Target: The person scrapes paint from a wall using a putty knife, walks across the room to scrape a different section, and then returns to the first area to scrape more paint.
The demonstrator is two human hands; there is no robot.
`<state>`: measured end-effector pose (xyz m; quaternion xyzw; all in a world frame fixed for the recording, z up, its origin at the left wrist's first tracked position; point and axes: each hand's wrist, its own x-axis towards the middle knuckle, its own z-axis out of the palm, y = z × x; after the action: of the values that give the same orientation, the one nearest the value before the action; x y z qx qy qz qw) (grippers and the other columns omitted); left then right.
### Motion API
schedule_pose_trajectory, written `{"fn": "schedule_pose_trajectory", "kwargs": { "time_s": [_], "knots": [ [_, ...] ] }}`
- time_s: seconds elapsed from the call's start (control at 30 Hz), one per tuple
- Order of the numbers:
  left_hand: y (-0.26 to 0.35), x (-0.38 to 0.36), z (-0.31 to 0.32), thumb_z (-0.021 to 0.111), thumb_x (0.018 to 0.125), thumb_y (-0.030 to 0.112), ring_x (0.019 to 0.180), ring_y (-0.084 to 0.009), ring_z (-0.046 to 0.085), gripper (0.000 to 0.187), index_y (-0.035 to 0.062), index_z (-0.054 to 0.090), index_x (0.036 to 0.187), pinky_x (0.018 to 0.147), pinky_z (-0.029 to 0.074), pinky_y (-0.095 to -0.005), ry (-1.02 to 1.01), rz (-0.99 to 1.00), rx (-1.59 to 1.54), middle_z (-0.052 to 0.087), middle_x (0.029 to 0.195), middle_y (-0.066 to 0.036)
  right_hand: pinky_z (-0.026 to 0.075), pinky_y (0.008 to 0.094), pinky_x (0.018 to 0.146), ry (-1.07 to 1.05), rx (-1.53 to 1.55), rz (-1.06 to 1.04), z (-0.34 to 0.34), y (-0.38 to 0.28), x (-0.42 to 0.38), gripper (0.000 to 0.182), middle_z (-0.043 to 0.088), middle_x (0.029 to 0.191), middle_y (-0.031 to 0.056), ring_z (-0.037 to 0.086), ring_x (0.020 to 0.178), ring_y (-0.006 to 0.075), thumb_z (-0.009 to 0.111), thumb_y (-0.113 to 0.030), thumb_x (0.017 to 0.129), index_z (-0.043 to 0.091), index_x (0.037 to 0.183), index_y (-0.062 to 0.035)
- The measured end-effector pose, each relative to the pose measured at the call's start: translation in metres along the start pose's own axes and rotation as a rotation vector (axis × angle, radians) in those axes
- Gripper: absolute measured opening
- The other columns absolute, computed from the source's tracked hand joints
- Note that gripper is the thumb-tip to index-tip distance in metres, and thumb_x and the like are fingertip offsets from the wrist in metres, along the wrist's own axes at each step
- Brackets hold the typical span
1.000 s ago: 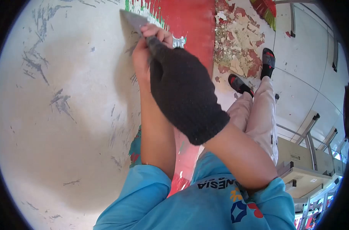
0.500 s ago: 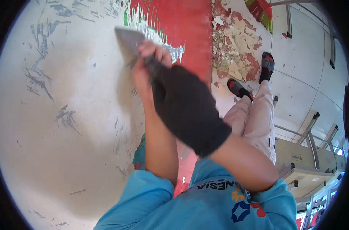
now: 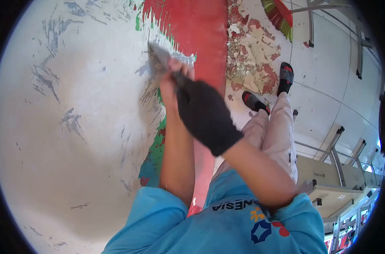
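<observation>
My right hand (image 3: pixel 207 114), in a black glove, is wrapped round the handle of a metal scraper (image 3: pixel 159 53). Bare fingers of my left hand (image 3: pixel 172 82) press together round the scraper's neck, just ahead of the glove. The pointed blade lies against a white painted surface (image 3: pixel 95 135) marked with grey scratches. Beside the blade, ragged white streaks and green patches border a red painted band (image 3: pixel 201 38). More green paint (image 3: pixel 152 158) shows left of my left forearm.
Paint flakes and rubble (image 3: pixel 253 55) litter the tiled floor (image 3: pixel 317 80) at the upper right. A red and green broom (image 3: pixel 279 17) touches the floor above them. My sandalled feet (image 3: pixel 286 76) stand near the debris. Metal-legged furniture (image 3: pixel 336 192) fills the lower right.
Both hands and the scraper have shifted right and slightly down, still gripped together. More green paint shows beside my left forearm, and the floor has shifted left in view.
</observation>
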<state>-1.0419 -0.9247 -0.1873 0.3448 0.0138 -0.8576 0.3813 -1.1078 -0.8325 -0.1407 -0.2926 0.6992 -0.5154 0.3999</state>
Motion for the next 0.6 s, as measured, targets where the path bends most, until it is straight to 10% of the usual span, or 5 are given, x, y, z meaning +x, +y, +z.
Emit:
{"fn": "schedule_pose_trajectory", "kwargs": {
  "time_s": [0.13, 0.33, 0.4, 0.47, 0.6],
  "knots": [
    [0.010, 0.021, -0.023, 0.044, 0.083, 0.007, 0.061, -0.0152, 0.044, 0.008, 0.0052, 0.050, 0.078, 0.061, 0.035, -0.0268, -0.184, -0.026, 0.558, 0.050, 0.067, -0.002, 0.043, 0.0446, 0.058, 0.072, -0.042, -0.066, 0.025, 0.032, 0.010, 0.019, 0.055, 0.068, 0.0215, 0.055, 0.065, 0.0354, 0.044, -0.014, 0.083, 0.058, 0.083, -0.0009],
    [0.005, 0.003, -0.032, 0.049, 0.079, 0.001, 0.061, -0.0150, 0.044, 0.008, 0.0083, 0.051, 0.080, 0.061, 0.035, -0.0278, 0.008, -0.131, -0.317, 0.052, 0.068, 0.000, 0.043, 0.0459, 0.060, 0.027, 0.135, -0.040, 0.009, 0.022, -0.008, 0.019, 0.055, 0.067, 0.0219, 0.055, 0.065, 0.0381, 0.046, -0.014, 0.081, 0.059, 0.087, -0.0008],
    [0.010, 0.015, -0.039, 0.048, 0.082, 0.007, 0.066, -0.0151, 0.047, 0.006, 0.0078, 0.053, 0.084, 0.061, 0.035, -0.0267, -0.252, -0.045, 0.354, 0.054, 0.070, -0.001, 0.043, 0.0451, 0.061, -0.018, 0.040, -0.036, 0.012, 0.033, 0.000, 0.023, 0.055, 0.070, 0.0230, 0.055, 0.067, 0.0386, 0.045, -0.013, 0.081, 0.059, 0.094, -0.0005],
    [0.000, 0.030, -0.029, 0.045, 0.084, 0.010, 0.068, -0.0159, 0.048, 0.011, 0.0069, 0.055, 0.087, 0.062, 0.035, -0.0282, -0.154, -0.097, 0.120, 0.055, 0.071, -0.001, 0.044, 0.0446, 0.061, 0.004, 0.084, -0.076, 0.013, 0.040, 0.013, 0.024, 0.056, 0.071, 0.0234, 0.055, 0.068, 0.0389, 0.045, -0.014, 0.082, 0.059, 0.094, -0.0004],
    [-0.014, 0.005, -0.046, 0.046, 0.085, 0.010, 0.092, -0.0246, 0.055, 0.019, 0.0095, 0.056, 0.101, 0.092, 0.038, -0.0360, -0.248, -0.030, 0.244, 0.060, 0.095, -0.008, 0.045, 0.0425, 0.065, -0.024, 0.035, -0.013, -0.002, 0.040, 0.025, 0.027, 0.057, 0.077, 0.0251, 0.056, 0.073, 0.0384, 0.044, -0.019, 0.083, 0.059, 0.097, -0.0004]
  ]
}}
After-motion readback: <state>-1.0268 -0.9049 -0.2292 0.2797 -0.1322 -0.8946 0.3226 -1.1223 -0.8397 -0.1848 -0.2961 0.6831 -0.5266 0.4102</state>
